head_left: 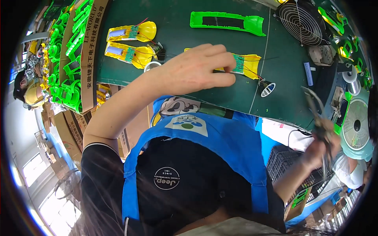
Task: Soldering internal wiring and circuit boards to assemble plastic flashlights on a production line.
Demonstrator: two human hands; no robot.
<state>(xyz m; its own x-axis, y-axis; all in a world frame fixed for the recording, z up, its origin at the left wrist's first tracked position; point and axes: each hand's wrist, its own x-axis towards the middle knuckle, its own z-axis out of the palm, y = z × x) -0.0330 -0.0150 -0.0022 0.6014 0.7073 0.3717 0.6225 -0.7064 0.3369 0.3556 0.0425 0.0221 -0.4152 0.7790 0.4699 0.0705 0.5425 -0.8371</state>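
Observation:
My left hand (204, 70) is bent over a yellow flashlight half-shell (252, 66) on the green table, its thumb and fingers closed around the shell's middle and covering most of it. Beside the fingertips shows a green circuit board (239, 63). A thin wire runs from it to a silver reflector lamp head (267, 89) lying just right of the shell. Off the table's right edge, my right hand (321, 151) is closed on a grey metal tool (315, 106) with two long arms, like pliers, smeared by motion.
Two yellow half-shells (147, 31) with batteries and boards lie at the left. A green frame (254, 25) lies at the far side. A black fan (301, 21), a blue battery (308, 74) and a light green fan (356, 124) stand right. A carton (89, 59) holds green parts.

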